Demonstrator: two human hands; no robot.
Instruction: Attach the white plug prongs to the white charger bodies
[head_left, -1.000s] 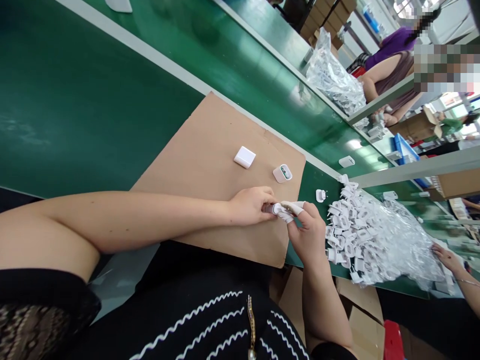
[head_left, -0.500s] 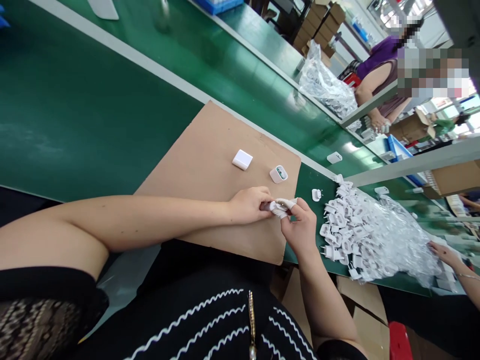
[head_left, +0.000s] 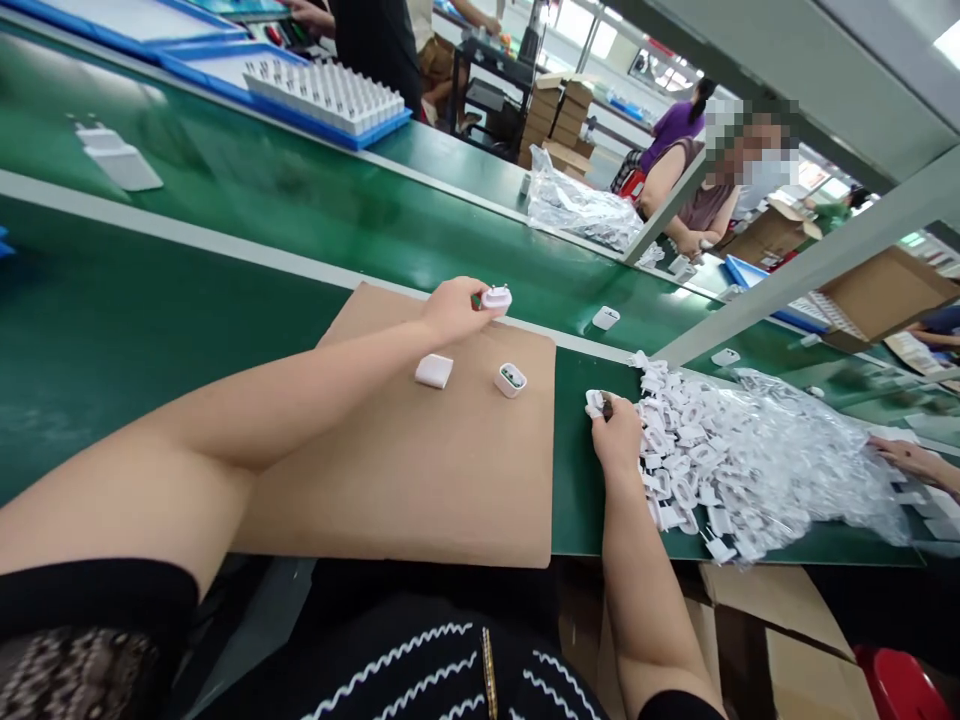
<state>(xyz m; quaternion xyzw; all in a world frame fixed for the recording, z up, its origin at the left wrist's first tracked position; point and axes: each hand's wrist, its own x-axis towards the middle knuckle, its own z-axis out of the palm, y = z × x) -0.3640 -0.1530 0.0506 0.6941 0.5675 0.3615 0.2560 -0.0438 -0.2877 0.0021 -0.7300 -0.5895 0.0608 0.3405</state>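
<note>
My left hand reaches over the far edge of the cardboard sheet, its fingers closed on a white charger plug with two prongs pointing up. Off the sheet's right side, my right hand pinches a small white plug cover. On the cardboard between the hands stands an open charger housing showing a green circuit board inside. A closed white charger housing lies left of it, below my left forearm.
A heap of white plug covers spills from a clear plastic bag at right, where another person's hand rests. Beyond a pale rail, chargers lie on the green belt. A blue tray stands farther back.
My hands have parted. The left has carried the charger plug away to the sheet's far edge; the right has moved right and taken hold of the loose plug cover. The view has shifted.
</note>
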